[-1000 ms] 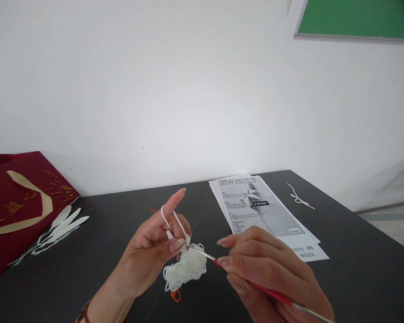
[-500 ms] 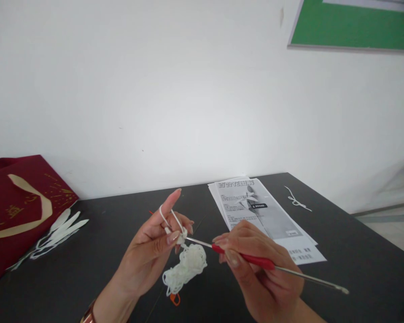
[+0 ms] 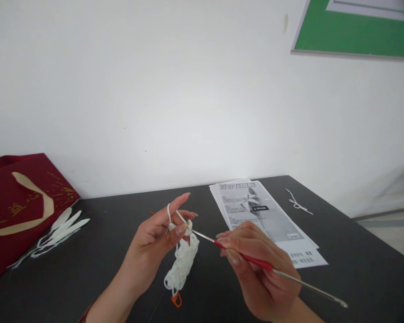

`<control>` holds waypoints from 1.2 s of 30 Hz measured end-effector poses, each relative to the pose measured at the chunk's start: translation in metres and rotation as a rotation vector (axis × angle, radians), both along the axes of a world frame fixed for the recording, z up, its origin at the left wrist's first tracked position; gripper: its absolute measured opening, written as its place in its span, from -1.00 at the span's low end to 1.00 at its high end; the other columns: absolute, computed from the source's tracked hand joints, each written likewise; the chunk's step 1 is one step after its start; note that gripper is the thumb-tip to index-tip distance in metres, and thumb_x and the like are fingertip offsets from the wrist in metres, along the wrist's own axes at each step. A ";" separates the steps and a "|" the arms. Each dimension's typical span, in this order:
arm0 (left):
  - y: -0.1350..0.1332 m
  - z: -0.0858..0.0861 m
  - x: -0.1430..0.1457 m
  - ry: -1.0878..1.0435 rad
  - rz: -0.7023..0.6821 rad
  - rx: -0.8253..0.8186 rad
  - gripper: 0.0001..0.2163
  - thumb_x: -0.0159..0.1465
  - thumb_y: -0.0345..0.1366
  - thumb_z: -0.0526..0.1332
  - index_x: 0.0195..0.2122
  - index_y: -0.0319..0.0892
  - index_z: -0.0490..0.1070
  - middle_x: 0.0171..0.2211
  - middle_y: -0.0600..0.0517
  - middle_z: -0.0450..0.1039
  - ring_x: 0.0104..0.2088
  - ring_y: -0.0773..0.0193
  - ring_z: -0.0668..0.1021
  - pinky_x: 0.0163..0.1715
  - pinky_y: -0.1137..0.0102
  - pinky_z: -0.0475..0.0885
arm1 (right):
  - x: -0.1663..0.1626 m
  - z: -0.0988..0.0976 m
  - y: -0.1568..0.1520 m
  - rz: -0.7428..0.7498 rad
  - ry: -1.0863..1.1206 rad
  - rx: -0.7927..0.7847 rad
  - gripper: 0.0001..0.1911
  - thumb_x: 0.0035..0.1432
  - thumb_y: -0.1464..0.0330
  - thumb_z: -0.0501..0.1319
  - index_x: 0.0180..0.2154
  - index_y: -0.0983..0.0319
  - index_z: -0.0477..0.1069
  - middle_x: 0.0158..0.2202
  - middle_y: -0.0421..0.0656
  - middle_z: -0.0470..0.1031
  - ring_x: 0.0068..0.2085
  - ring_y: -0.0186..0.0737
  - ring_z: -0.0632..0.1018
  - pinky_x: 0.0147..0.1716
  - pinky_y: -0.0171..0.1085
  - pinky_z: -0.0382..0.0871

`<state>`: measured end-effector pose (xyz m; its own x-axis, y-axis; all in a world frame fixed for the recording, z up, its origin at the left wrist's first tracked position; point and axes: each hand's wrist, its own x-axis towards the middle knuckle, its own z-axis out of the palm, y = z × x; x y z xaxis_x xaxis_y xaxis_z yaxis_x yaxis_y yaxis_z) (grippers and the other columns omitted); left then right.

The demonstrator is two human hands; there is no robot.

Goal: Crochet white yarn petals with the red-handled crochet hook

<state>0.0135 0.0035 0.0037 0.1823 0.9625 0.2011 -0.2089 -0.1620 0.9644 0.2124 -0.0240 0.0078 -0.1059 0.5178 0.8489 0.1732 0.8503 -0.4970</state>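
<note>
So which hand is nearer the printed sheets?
Right. The right hand partly covers the printed sheets in view; the left hand is farther off, to their left.

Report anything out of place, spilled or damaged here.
Nothing looks spilled or broken. Mildly untidy: the papers overlap crookedly, and a loose white cord lies alone to their right. The wall has a smudge just left of the green board.

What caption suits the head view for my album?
Over a black table, the left grip pinches a small white yarn piece while the right grip holds a red-handled hook against it.
</note>
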 end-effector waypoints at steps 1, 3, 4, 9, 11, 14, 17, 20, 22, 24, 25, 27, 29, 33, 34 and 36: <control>0.000 -0.001 0.000 0.007 0.006 0.009 -0.59 0.24 -0.34 0.26 0.13 0.02 0.39 -0.28 -0.04 0.55 -0.07 0.09 0.49 -0.23 0.33 0.38 | 0.000 -0.002 0.000 0.001 0.001 -0.006 -0.57 0.03 0.65 0.15 -0.10 0.16 0.45 -0.36 -0.11 0.58 -0.41 -0.18 0.53 -0.45 -0.17 0.44; 0.000 -0.002 0.001 0.015 0.014 0.024 -0.59 0.24 -0.33 0.26 0.12 0.03 0.40 -0.32 -0.03 0.55 -0.07 0.08 0.47 -0.25 0.35 0.38 | 0.000 -0.004 0.001 0.001 0.009 -0.016 -0.57 0.03 0.65 0.15 -0.10 0.15 0.45 -0.34 -0.11 0.58 -0.41 -0.19 0.52 -0.44 -0.17 0.42; 0.000 -0.002 0.002 0.014 0.010 0.026 -0.59 0.24 -0.33 0.27 0.12 0.03 0.40 -0.32 -0.03 0.55 -0.10 0.09 0.48 -0.27 0.35 0.38 | 0.000 -0.005 0.001 0.001 0.013 -0.022 -0.57 0.04 0.65 0.15 -0.10 0.15 0.45 -0.35 -0.11 0.58 -0.41 -0.19 0.52 -0.44 -0.17 0.42; -0.004 -0.003 0.008 0.000 -0.033 0.020 -0.63 0.28 -0.34 0.22 0.10 0.08 0.41 -0.31 0.04 0.50 -0.39 0.29 0.46 -0.37 0.40 0.36 | -0.005 -0.004 0.000 0.007 0.003 -0.040 -0.62 0.06 0.64 0.16 -0.12 0.17 0.45 -0.40 -0.12 0.57 -0.42 -0.20 0.52 -0.46 -0.20 0.42; -0.005 -0.002 0.009 0.002 0.019 0.086 -0.62 0.28 -0.35 0.21 0.11 0.09 0.40 -0.42 0.09 0.42 -0.43 0.32 0.43 -0.38 0.40 0.36 | -0.008 -0.003 -0.001 0.011 -0.001 -0.019 -0.62 0.05 0.64 0.17 -0.13 0.17 0.46 -0.38 -0.11 0.59 -0.39 -0.19 0.53 -0.42 -0.20 0.44; -0.005 -0.001 0.008 0.066 0.033 0.129 -0.61 0.25 -0.34 0.24 0.11 0.06 0.40 -0.51 0.12 0.34 -0.47 0.32 0.41 -0.31 0.34 0.38 | -0.010 -0.004 0.000 0.010 0.037 -0.062 -0.67 0.08 0.61 0.18 -0.15 0.18 0.48 -0.41 -0.12 0.58 -0.41 -0.19 0.53 -0.43 -0.20 0.42; -0.003 0.001 0.004 0.090 -0.028 0.116 -0.60 0.27 -0.32 0.22 0.14 0.05 0.37 -0.50 0.12 0.36 -0.46 0.31 0.40 -0.26 0.31 0.38 | -0.012 -0.010 0.005 0.038 0.199 -0.267 -0.84 0.17 0.50 0.18 -0.28 0.21 0.54 -0.48 -0.14 0.53 -0.45 -0.23 0.50 -0.46 -0.25 0.39; -0.001 0.001 0.003 0.092 -0.071 0.120 -0.56 0.26 -0.32 0.23 0.18 0.03 0.33 -0.47 0.10 0.38 -0.42 0.28 0.41 -0.25 0.30 0.38 | -0.016 -0.016 0.015 0.146 0.468 -0.538 -0.84 0.20 0.38 0.22 -0.41 0.24 0.53 -0.46 -0.17 0.52 -0.43 -0.29 0.52 -0.41 -0.30 0.44; -0.002 0.001 0.002 0.111 -0.089 0.107 -0.54 0.24 -0.33 0.26 0.18 0.02 0.33 -0.48 0.10 0.38 -0.42 0.28 0.41 -0.29 0.33 0.37 | -0.020 -0.019 0.021 0.251 0.645 -0.712 -0.86 0.15 0.32 0.29 -0.41 0.25 0.53 -0.45 -0.20 0.52 -0.47 -0.35 0.50 -0.41 -0.31 0.50; -0.003 0.001 0.003 0.094 -0.082 0.074 -0.52 0.22 -0.33 0.28 0.17 0.06 0.33 -0.46 0.09 0.38 -0.43 0.29 0.40 -0.36 0.38 0.35 | -0.023 -0.020 0.026 0.355 0.777 -0.845 -0.85 0.07 0.29 0.35 -0.41 0.25 0.52 -0.48 -0.23 0.51 -0.53 -0.40 0.45 -0.46 -0.33 0.54; -0.003 0.001 0.003 0.073 -0.080 0.058 -0.51 0.21 -0.34 0.29 0.17 0.10 0.33 -0.45 0.10 0.37 -0.44 0.31 0.38 -0.39 0.41 0.33 | -0.025 -0.020 0.028 0.399 0.822 -0.895 -0.83 0.04 0.28 0.37 -0.42 0.26 0.51 -0.49 -0.24 0.50 -0.54 -0.42 0.42 -0.49 -0.35 0.55; -0.004 0.000 0.003 0.028 -0.083 0.043 -0.48 0.20 -0.36 0.30 0.17 0.16 0.31 -0.43 0.10 0.35 -0.45 0.34 0.36 -0.44 0.45 0.30 | -0.027 -0.020 0.031 0.468 0.871 -0.986 -0.81 0.00 0.28 0.40 -0.43 0.28 0.51 -0.52 -0.25 0.47 -0.55 -0.44 0.39 -0.54 -0.39 0.55; -0.004 0.000 0.002 -0.001 -0.100 0.043 -0.47 0.21 -0.37 0.28 0.19 0.17 0.28 -0.42 0.10 0.32 -0.45 0.35 0.34 -0.46 0.45 0.27 | -0.028 -0.021 0.031 0.519 0.898 -1.065 -0.79 -0.01 0.28 0.41 -0.44 0.30 0.51 -0.53 -0.25 0.45 -0.55 -0.45 0.38 -0.57 -0.42 0.55; -0.002 -0.002 0.001 -0.028 -0.111 0.035 -0.50 0.21 -0.37 0.29 0.16 0.19 0.32 -0.38 0.08 0.33 -0.42 0.35 0.33 -0.45 0.45 0.26 | -0.028 -0.023 0.030 0.563 0.887 -1.110 -0.79 -0.03 0.29 0.42 -0.45 0.31 0.52 -0.55 -0.26 0.44 -0.57 -0.46 0.40 -0.59 -0.45 0.53; -0.002 -0.003 0.001 -0.037 -0.114 0.031 -0.50 0.21 -0.37 0.29 0.15 0.19 0.33 -0.38 0.08 0.33 -0.41 0.36 0.33 -0.45 0.45 0.25 | -0.029 -0.023 0.029 0.551 0.868 -1.090 -0.80 -0.05 0.30 0.43 -0.45 0.30 0.52 -0.56 -0.26 0.45 -0.57 -0.45 0.41 -0.58 -0.45 0.53; -0.002 -0.006 0.002 -0.068 -0.136 0.022 -0.49 0.21 -0.36 0.29 0.18 0.17 0.30 -0.39 0.09 0.31 -0.43 0.37 0.31 -0.46 0.46 0.23 | -0.030 -0.024 0.027 0.500 0.824 -1.033 -0.81 -0.11 0.35 0.47 -0.44 0.28 0.53 -0.54 -0.24 0.50 -0.53 -0.41 0.48 -0.53 -0.43 0.53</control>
<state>0.0153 0.0013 -0.0020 0.2962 0.9249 0.2383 -0.2950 -0.1487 0.9439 0.1828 0.0031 -0.0158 -0.1280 0.9915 0.0235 -0.6751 -0.0697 -0.7344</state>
